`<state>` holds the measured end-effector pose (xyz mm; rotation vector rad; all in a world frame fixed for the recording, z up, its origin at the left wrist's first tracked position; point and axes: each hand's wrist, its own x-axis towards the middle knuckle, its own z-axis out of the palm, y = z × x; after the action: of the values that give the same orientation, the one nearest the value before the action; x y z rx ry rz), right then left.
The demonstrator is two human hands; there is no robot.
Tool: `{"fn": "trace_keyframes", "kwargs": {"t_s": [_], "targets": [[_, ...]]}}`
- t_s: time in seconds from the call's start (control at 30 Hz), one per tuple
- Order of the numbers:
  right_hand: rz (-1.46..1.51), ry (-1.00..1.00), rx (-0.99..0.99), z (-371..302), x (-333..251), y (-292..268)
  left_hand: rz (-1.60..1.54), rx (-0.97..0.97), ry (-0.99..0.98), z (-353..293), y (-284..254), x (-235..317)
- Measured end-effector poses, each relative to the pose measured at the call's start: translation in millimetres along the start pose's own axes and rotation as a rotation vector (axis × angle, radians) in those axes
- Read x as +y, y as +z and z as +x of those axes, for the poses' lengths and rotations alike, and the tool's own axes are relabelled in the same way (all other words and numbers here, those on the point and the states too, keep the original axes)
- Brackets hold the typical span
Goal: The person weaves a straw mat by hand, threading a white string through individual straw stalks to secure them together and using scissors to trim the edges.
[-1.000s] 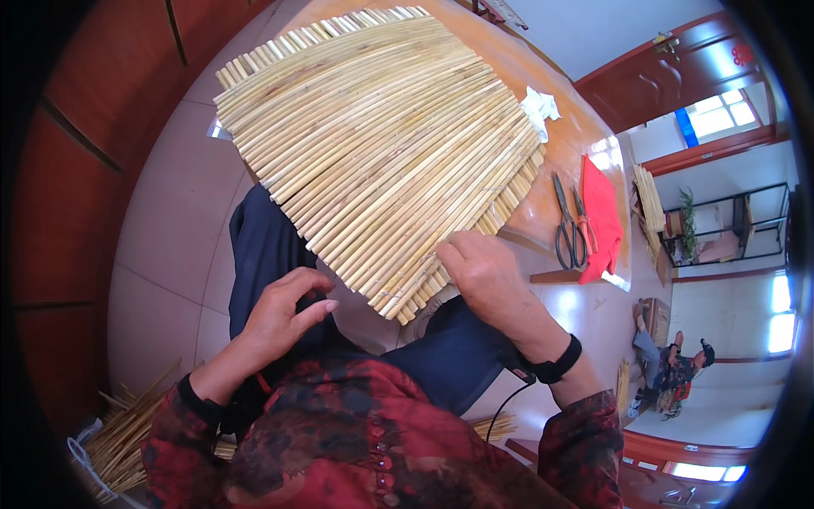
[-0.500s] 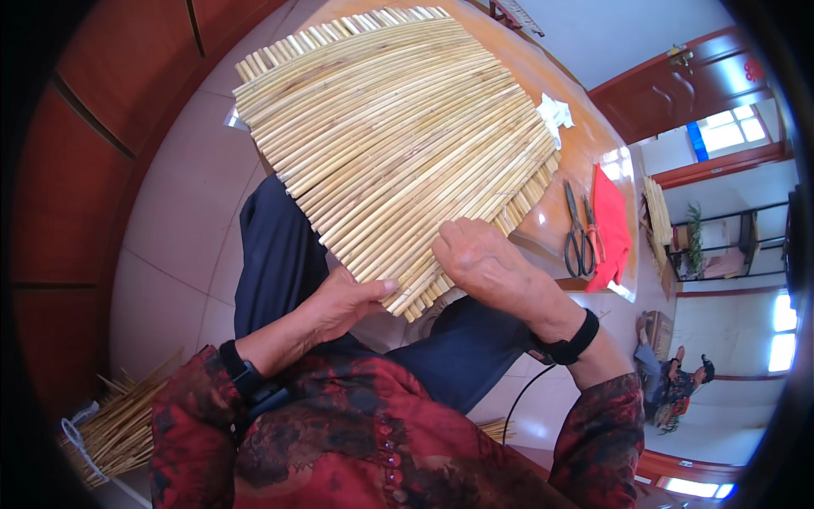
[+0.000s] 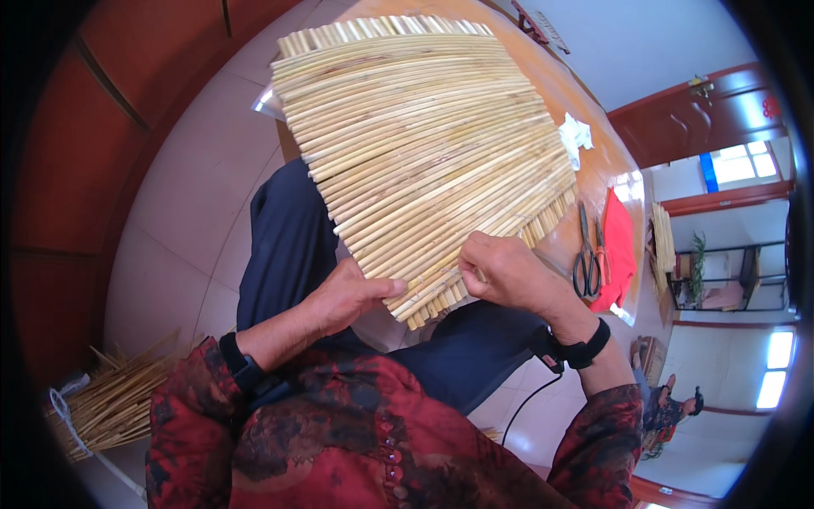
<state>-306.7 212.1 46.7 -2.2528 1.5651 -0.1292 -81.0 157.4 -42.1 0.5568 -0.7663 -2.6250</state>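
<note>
Reed panel, steadied by the left hand, right hand at its border

Reed panel (image 3: 424,144): pale straw stalks laid side by side, second layer jutting at far and right borders. Location: directly ahead of both sets of fingers, far part over the worktop (image 3: 606,157), near corner above dark trousers (image 3: 284,220).

Left hand (image 3: 343,297): grasping the near left edge, thumb on top, remaining fingers largely hidden beneath.

Right hand (image 3: 509,270): fingers curled tightly at the near right border; cannot tell whether pinching something thin or merely clenched.

Recent change: left fingers brought in from open air beside the panel to a hold on its edge; right fingers at the same border as before, now more curled. Meaning, as judged: near corner now steadied from the left, right fingers relieved of sole support.

Surroundings: black scissors (image 3: 586,248), orange-handled tool (image 3: 603,263) and red cloth (image 3: 621,254), right of the right fingers; crumpled white tissue (image 3: 575,136), ahead and right of them; tied stalk bundle (image 3: 123,407), left of the left fingers and nearer the body.

Brands, labels, writing: none legible. Red emblem (image 3: 771,106) on a door (image 3: 678,127) well beyond the right fingers, too small to make out.
</note>
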Motion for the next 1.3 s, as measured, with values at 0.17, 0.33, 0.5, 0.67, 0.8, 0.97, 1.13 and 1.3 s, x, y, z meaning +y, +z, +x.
{"fn": "trace_keyframes", "kwargs": {"t_s": [0.17, 0.33, 0.5, 0.67, 0.8, 0.97, 1.13, 1.3], "targets": [[0.022, 0.041, 0.013, 4, -8, 0, 0.049, -0.01, 0.05, 3, -7, 3], [0.033, 0.101, 0.054, 5, -14, 7, 0.076, -0.009, -0.037, 1, -7, 12], [-0.181, -0.002, 0.012, 12, -19, 4, 0.105, -0.054, -0.059, 0, -14, 14], [-0.203, 0.039, 0.102, 9, -22, 12, 0.125, -0.14, -0.12, -7, -38, 4], [-0.287, 0.044, 0.173, 9, -28, 9, 0.361, -0.121, -0.047, -10, -40, 14], [-0.324, 0.068, 0.21, 2, -36, -7, 0.616, -0.133, 0.302, -10, -21, 33], [-0.368, 0.127, 0.372, -2, -45, -40, 0.581, -0.282, 0.493, 1, 12, 70], [-0.329, 0.147, 0.516, -1, -47, -75, 0.58, -0.349, 0.711, 19, 36, 98]]}}
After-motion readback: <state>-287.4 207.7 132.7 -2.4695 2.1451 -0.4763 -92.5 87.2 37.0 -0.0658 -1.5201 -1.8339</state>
